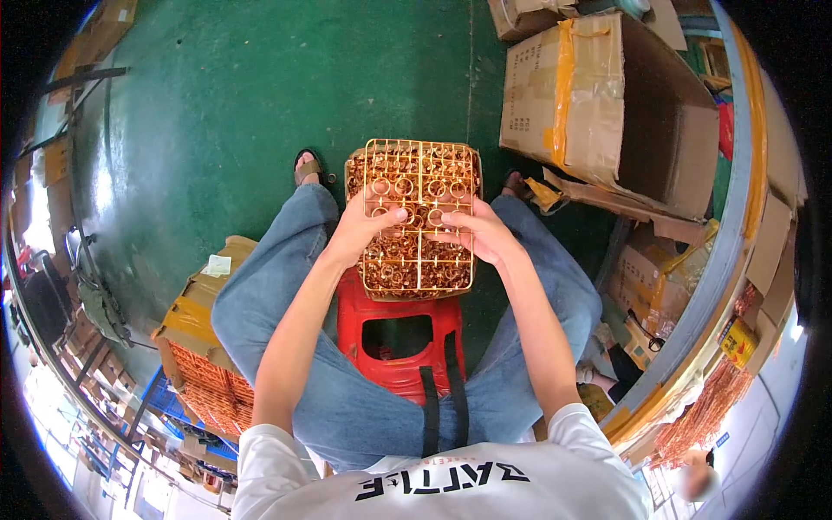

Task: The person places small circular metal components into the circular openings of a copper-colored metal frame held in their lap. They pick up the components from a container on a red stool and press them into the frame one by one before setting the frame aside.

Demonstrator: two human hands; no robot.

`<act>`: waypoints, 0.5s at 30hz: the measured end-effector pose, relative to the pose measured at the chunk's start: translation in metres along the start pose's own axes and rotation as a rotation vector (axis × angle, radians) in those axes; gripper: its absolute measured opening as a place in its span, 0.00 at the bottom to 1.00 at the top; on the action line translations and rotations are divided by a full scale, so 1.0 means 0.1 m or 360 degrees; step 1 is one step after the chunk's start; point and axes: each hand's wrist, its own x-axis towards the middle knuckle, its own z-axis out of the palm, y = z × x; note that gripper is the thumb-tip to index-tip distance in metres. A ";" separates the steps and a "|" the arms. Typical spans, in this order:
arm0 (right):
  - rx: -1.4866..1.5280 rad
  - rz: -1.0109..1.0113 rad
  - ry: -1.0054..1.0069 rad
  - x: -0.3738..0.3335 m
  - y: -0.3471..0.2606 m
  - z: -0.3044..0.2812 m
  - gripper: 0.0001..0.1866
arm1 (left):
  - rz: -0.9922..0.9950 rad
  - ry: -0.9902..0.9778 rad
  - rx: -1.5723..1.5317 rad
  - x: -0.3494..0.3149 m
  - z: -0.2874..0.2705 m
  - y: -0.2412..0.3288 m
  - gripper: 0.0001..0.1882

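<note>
A gold-coloured wire-like frame (420,276), with small rings set along its bars, is held level in front of me. My left hand (354,232) grips its left half, thumb over a ring near the middle and fingers behind the bars. On the right half, my right hand (487,232) does the same, its thumb close to the centre bar. Both hands are closed on the frame. Directly beneath is a box (476,165) filled with loose copper-coloured rings (394,279), partly hidden by the frame and hands. The box rests on a red plastic stool (354,334) between my knees.
A large open carton (598,95) with orange tape lies ahead to the right. By my left leg, another carton (195,316) holds stacked copper-coloured frames (208,386). A blue-grey bench edge (672,325) runs along the right. Part of another person (696,479) shows at lower right.
</note>
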 end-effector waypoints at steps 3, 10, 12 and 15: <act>-0.0092 -0.0035 0.0110 0.02 0.04 0.06 0.13 | 0.0110 0.0016 0.0042 -0.01 0.01 -0.03 0.18; -0.0675 -0.0245 0.0294 0.07 0.14 0.07 0.09 | 0.0165 0.0267 0.0470 0.03 -0.03 -0.22 0.17; -0.0630 -0.0243 0.0245 0.04 0.09 0.11 0.10 | 0.0126 0.0247 0.0392 0.04 -0.05 -0.22 0.17; -0.0363 -0.0181 0.0150 0.05 0.12 0.07 0.13 | 0.0022 0.0230 0.0427 0.05 -0.09 -0.19 0.18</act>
